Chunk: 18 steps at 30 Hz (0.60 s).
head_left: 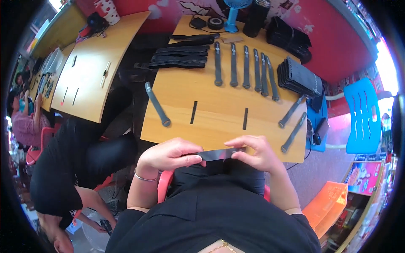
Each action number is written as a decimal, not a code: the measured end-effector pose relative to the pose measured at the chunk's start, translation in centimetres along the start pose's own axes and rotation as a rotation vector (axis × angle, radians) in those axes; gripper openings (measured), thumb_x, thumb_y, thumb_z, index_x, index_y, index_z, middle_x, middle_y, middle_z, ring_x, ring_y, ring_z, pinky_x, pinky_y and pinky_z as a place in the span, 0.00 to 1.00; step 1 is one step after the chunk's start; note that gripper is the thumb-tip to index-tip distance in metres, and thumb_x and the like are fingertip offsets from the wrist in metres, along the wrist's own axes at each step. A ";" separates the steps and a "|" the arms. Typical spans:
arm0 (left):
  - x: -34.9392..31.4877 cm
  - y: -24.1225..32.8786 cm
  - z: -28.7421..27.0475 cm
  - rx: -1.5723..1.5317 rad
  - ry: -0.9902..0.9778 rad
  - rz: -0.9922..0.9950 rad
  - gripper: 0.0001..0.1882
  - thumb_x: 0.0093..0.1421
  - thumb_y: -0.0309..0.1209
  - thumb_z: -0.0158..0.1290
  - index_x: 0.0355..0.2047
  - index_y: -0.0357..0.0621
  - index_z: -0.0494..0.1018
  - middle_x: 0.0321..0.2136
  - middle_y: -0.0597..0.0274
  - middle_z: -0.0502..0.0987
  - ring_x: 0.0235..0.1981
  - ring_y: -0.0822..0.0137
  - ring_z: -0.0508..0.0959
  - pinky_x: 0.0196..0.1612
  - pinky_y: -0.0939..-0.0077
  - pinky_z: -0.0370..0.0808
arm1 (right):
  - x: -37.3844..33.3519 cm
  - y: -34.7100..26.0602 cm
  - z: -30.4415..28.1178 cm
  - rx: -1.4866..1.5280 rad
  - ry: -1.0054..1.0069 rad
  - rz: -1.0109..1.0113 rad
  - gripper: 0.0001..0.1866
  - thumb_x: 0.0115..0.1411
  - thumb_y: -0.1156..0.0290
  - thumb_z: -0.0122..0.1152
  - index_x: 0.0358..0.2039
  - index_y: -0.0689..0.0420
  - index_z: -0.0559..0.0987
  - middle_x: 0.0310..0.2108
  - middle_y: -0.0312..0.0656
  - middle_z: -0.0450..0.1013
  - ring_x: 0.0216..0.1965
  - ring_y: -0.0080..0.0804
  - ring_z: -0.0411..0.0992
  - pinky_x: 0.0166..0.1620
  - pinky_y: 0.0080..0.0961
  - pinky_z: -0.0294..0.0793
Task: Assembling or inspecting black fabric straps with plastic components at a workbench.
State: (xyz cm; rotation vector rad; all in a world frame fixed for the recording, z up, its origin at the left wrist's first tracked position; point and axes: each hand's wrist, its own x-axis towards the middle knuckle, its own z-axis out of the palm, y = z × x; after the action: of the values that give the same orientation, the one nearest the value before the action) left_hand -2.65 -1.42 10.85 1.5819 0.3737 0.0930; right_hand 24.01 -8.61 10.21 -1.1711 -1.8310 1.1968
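Between my two hands, just off the table's front edge, a short dark grey strap (216, 155) is held stretched sideways. My left hand (171, 154) pinches its left end between thumb and fingers. At the other end, my right hand (255, 152) grips it between thumb and forefinger. Ahead on the wooden table (219, 111), similar grey straps with rounded ends lie in a row, one of them a long strap (233, 65) in the middle. A single strap (157, 105) lies slanted at the left, and another strap (294, 133) at the right edge.
Stacks of dark strips (179, 56) and folded grey pieces (299, 76) sit farther back. Behind them stand a blue fan (232, 17) and a black bundle (289, 39). A co-worker (55, 168) leans at my left; an orange crate (327, 206) stands low right.
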 end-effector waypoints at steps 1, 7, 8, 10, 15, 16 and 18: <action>0.5 -0.3 0.1 0.151 0.124 0.099 0.09 0.61 0.30 0.48 0.35 0.38 0.74 0.21 0.58 0.71 0.24 0.65 0.71 0.30 0.74 0.68 | -0.9 0.3 -0.4 -0.010 0.024 0.049 0.13 0.52 0.72 0.62 0.40 0.59 0.78 0.33 0.43 0.77 0.36 0.34 0.76 0.39 0.25 0.73; 1.4 -2.0 -0.4 0.730 0.418 0.020 0.09 0.55 0.28 0.54 0.36 0.38 0.72 0.36 0.54 0.71 0.41 0.52 0.71 0.45 0.66 0.68 | -2.2 0.8 -0.6 -0.083 0.082 0.085 0.09 0.52 0.74 0.62 0.35 0.57 0.79 0.29 0.41 0.76 0.32 0.35 0.74 0.35 0.25 0.72; 1.2 -2.0 -0.3 0.727 0.521 0.038 0.14 0.56 0.31 0.54 0.41 0.38 0.71 0.40 0.52 0.70 0.45 0.51 0.70 0.48 0.65 0.67 | -1.9 0.8 -0.4 -0.080 0.063 0.032 0.08 0.51 0.75 0.62 0.34 0.57 0.79 0.29 0.41 0.76 0.31 0.35 0.74 0.34 0.25 0.71; 1.0 -2.6 -0.4 0.728 0.623 0.053 0.18 0.56 0.33 0.54 0.46 0.38 0.69 0.45 0.50 0.69 0.49 0.51 0.68 0.51 0.65 0.66 | -1.6 0.7 -0.6 -0.072 0.046 -0.025 0.08 0.51 0.75 0.62 0.33 0.57 0.79 0.28 0.40 0.76 0.31 0.36 0.74 0.34 0.26 0.71; -0.6 -8.3 -1.8 0.946 1.035 -0.235 0.24 0.58 0.35 0.52 0.51 0.33 0.63 0.51 0.43 0.65 0.53 0.47 0.65 0.56 0.61 0.63 | -2.8 0.1 -2.7 0.210 0.061 -0.102 0.07 0.48 0.84 0.58 0.30 0.61 0.77 0.27 0.42 0.75 0.29 0.34 0.74 0.33 0.26 0.72; -0.4 -8.9 -1.9 0.849 1.012 -0.231 0.23 0.57 0.34 0.52 0.50 0.33 0.64 0.51 0.43 0.65 0.53 0.46 0.65 0.56 0.61 0.63 | -3.3 -0.1 -3.3 0.208 0.064 -0.101 0.07 0.48 0.84 0.58 0.30 0.61 0.77 0.27 0.42 0.75 0.29 0.34 0.74 0.33 0.26 0.72; 0.3 -9.3 -1.9 0.902 1.002 -0.193 0.21 0.55 0.30 0.53 0.48 0.34 0.66 0.50 0.44 0.66 0.53 0.46 0.66 0.56 0.61 0.62 | -4.5 -0.6 -4.2 0.299 0.218 -0.147 0.08 0.47 0.87 0.55 0.29 0.63 0.76 0.27 0.44 0.74 0.28 0.33 0.74 0.33 0.25 0.72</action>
State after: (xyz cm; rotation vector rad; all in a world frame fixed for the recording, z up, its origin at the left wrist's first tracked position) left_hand -4.57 0.52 1.76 2.2816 1.5033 0.6515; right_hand 29.20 -11.43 12.17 -0.9414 -1.4896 1.1623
